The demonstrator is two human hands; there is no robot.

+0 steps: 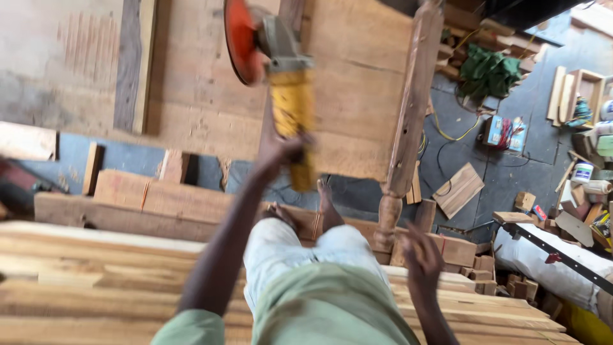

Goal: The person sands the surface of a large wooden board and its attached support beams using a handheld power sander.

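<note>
left hand (281, 148) gripping yellow grinder (290, 96), orange disc (241, 39) up | right hand (421, 259) released, fingers spread, near turned post (408, 121) | planks (96, 281) beneath

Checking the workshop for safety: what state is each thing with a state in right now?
Angle grinder: lifted off the wood, gripped by its yellow body, orange disc upward.
Left hand: closed round the grinder.
Right hand: open, empty, beside the turned post.
Turned post: leaning on the board.
Yellow cable: loose on the floor.
</note>
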